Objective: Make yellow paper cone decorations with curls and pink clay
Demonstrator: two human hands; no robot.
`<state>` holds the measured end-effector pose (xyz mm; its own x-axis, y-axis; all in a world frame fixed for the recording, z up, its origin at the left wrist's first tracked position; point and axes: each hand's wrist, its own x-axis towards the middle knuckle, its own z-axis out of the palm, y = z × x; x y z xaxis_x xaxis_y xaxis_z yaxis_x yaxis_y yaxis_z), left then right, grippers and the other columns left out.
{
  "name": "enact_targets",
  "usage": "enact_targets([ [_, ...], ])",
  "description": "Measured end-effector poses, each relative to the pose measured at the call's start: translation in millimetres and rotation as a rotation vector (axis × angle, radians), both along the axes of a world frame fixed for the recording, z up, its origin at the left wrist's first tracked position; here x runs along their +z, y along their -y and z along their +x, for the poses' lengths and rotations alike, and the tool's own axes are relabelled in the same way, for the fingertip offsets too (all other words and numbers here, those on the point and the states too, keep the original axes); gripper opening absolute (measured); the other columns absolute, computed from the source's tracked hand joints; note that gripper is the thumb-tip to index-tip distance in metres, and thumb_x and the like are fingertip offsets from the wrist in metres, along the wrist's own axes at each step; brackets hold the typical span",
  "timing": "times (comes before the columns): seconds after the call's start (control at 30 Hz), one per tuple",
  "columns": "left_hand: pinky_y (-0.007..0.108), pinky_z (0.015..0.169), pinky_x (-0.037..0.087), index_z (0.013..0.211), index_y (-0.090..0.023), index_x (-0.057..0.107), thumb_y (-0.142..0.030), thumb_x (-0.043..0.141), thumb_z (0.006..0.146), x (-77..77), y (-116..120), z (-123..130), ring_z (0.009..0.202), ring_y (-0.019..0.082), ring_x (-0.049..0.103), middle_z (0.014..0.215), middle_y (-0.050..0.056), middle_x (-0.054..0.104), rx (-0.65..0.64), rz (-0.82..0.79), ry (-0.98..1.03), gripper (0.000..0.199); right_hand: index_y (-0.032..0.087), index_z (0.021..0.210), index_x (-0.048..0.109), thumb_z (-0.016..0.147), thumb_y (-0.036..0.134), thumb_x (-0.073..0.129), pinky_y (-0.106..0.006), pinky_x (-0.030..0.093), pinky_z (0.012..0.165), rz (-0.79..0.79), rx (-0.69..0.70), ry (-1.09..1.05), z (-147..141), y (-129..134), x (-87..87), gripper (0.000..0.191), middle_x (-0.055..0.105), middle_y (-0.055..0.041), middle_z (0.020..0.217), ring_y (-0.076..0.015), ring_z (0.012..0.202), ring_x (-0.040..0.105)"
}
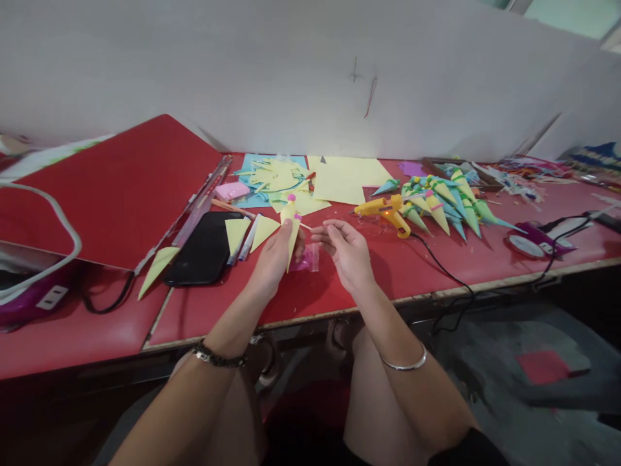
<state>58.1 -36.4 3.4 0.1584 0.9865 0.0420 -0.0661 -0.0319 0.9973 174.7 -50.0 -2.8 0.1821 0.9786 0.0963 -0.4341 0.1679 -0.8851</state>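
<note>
A yellow paper cone (290,215), point down, is gripped between the thumb and fingers of my left hand (274,257). Pink pom-poms sit on its top and along its upper right side. My right hand (349,251) is to the right of it, thumb and fingertips pinched on a thin pale stick (305,226) whose far end reaches the side of the cone. Below, a small clear bag (309,260) with pink contents lies on the table, partly hidden by my left hand. Right of my hands, a yellow glue gun (383,208) rests on the red table.
Finished blue and yellow cones (444,202) are heaped at right. Yellow sheets (347,181) and paper scraps (276,176) lie at the back. A black phone (204,249) and cut yellow pieces (264,230) are at left. The glue gun's black cord (444,264) hangs over the front edge.
</note>
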Motion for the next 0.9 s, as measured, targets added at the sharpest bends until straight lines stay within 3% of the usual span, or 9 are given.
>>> enact_targets([
  [0.13, 0.02, 0.039, 0.027, 0.069, -0.019, 0.049, -0.051, 0.032, 0.082, 1.7, 3, 2, 0.038, 0.009, 0.034, 0.045, -0.005, 0.038, -0.068, -0.002, 0.073, 0.039, 0.018, 0.077, 0.057, 0.077, 0.025, 0.05, -0.019, 0.049, 0.057, -0.011, 0.018, -0.019, 0, 1, 1.2, 0.01, 0.063, 0.0016, 0.062, -0.0087, 0.06, 0.061],
  [0.27, 0.019, 0.037, 0.025, 0.067, -0.019, 0.048, -0.051, 0.033, 0.083, 0.7, 4, 3, 0.038, 0.008, 0.032, 0.044, -0.005, 0.037, -0.104, -0.01, 0.111, 0.039, 0.018, 0.067, 0.053, 0.069, 0.023, 0.06, -0.016, 0.046, 0.05, -0.026, -0.028, -0.078, 0, 2, 2.8, 0.009, 0.062, 0.004, 0.058, -0.0059, 0.05, 0.056],
  [0.4, 0.018, 0.036, 0.022, 0.069, -0.018, 0.048, -0.052, 0.032, 0.083, 1.2, 5, 5, 0.037, 0.007, 0.029, 0.044, -0.006, 0.035, -0.16, -0.039, 0.159, 0.04, 0.018, 0.069, 0.056, 0.066, 0.021, 0.062, -0.018, 0.047, 0.054, -0.011, -0.054, -0.085, 0, 1, 2.7, 0.008, 0.064, 0.0027, 0.064, -0.0066, 0.055, 0.058],
  [0.57, 0.018, 0.035, 0.022, 0.069, -0.018, 0.048, -0.058, 0.039, 0.078, 4.8, 11, 10, 0.034, 0.005, 0.026, 0.045, -0.007, 0.031, -0.149, -0.062, 0.24, 0.042, 0.018, 0.071, 0.057, 0.076, 0.033, 0.053, -0.02, 0.045, 0.05, 0.016, -0.089, -0.045, 1, 1, 1.3, 0.016, 0.059, 0.0027, 0.057, -0.0076, 0.051, 0.055],
  [0.63, 0.018, 0.035, 0.021, 0.069, -0.017, 0.049, -0.057, 0.043, 0.076, 4.5, 12, 11, 0.034, 0.004, 0.025, 0.045, -0.008, 0.03, -0.135, -0.046, 0.236, 0.041, 0.018, 0.068, 0.057, 0.074, 0.03, 0.056, -0.018, 0.044, 0.048, 0.016, -0.119, -0.032, 1, 1, 1.1, 0.013, 0.055, 0.0046, 0.054, -0.0059, 0.048, 0.052],
  [0.7, 0.019, 0.035, 0.021, 0.068, -0.018, 0.049, -0.056, 0.045, 0.076, 2.7, 12, 11, 0.034, 0.005, 0.025, 0.043, -0.008, 0.03, -0.118, -0.015, 0.214, 0.039, 0.019, 0.071, 0.059, 0.07, 0.023, 0.058, -0.018, 0.046, 0.053, 0.005, -0.109, -0.04, 1, 0, 1.4, 0.005, 0.057, 0.0049, 0.057, -0.0055, 0.051, 0.053],
  [0.83, 0.02, 0.037, 0.025, 0.06, -0.018, 0.046, -0.053, 0.045, 0.077, -1.4, 11, 9, 0.035, 0.006, 0.029, 0.038, -0.007, 0.033, -0.082, 0.083, 0.132, 0.039, 0.018, 0.08, 0.059, 0.071, 0.016, 0.055, -0.025, 0.05, 0.072, 0.003, -0.056, -0.105, -1, -1, 2.7, 0.01, 0.064, 0.0013, 0.07, -0.0091, 0.068, 0.062],
  [0.9, 0.02, 0.038, 0.026, 0.057, -0.018, 0.044, -0.052, 0.043, 0.079, -1.1, 11, 8, 0.035, 0.006, 0.031, 0.037, -0.007, 0.034, -0.064, 0.122, 0.062, 0.041, 0.018, 0.079, 0.058, 0.072, 0.018, 0.054, -0.026, 0.05, 0.072, 0.01, -0.072, -0.111, -1, 0, 3.0, 0.007, 0.065, 0.0009, 0.069, -0.0101, 0.069, 0.062],
])
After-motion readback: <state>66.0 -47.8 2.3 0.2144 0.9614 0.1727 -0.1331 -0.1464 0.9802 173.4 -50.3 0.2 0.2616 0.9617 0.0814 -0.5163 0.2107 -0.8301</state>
